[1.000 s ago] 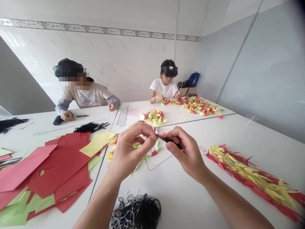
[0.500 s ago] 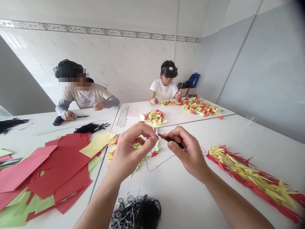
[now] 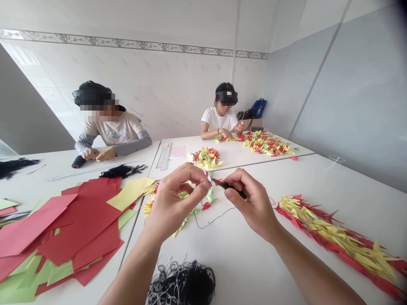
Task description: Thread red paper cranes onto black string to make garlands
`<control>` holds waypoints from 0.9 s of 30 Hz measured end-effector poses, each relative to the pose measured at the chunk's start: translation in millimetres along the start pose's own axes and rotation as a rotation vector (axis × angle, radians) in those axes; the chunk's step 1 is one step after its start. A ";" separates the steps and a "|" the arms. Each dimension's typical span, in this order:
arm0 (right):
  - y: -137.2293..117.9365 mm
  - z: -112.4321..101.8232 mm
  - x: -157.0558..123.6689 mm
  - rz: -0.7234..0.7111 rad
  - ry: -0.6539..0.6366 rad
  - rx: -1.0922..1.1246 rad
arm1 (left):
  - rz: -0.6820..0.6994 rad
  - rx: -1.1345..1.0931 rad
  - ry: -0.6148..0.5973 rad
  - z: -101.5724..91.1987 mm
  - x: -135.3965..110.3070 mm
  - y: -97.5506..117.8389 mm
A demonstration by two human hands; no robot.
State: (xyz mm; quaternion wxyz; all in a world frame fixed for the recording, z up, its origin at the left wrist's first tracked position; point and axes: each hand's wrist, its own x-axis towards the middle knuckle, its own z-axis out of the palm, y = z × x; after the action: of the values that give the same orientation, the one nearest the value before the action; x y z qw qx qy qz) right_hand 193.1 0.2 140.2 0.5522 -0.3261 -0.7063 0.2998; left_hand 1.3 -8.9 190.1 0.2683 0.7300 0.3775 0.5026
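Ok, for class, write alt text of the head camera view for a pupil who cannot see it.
Two hands work over a white table: the left hand pinches a small folded paper piece while the right hand holds a slender dark tool close to it. Red-and-yellow folded paper lies right, coloured paper sheets left.

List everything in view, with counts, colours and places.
loose rectangular paper sheets: many, red, yellow, green, left table
folded paper strips: one long row, red and yellow, right of hands
folded paper cranes: two heaps, mixed colours, far table
tangled thread: two tangles, black, near edge and left table
thread spool: one, black, left table
metal rulers: several, silver, far table
fabric bag: one, blue, far corner
seated co-workers: two, across the tables
small white paper piece: one, in left fingers
slim dark tool: one, in right hand
left hand: one, centre
right hand: one, right of centre
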 end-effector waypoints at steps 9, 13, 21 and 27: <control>-0.8 0.7 -0.5 0.003 -0.021 -0.014 | 0.008 0.010 -0.002 0.0 -0.2 -0.5; -0.2 0.4 -0.4 -0.007 -0.020 -0.004 | 0.007 0.012 -0.011 0.3 0.0 -0.6; 0.9 -0.1 -0.3 0.001 -0.014 -0.001 | 0.007 0.018 -0.008 -0.7 0.4 -1.1; 0.0 0.6 -0.5 0.006 -0.017 -0.021 | 0.013 0.017 -0.011 -0.9 0.4 -0.5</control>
State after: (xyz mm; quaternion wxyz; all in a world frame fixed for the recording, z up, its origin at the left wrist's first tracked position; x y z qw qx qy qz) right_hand 192.7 -0.3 139.8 0.5418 -0.3314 -0.7132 0.2966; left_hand 0.4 -8.3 190.2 0.2612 0.7373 0.3755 0.4972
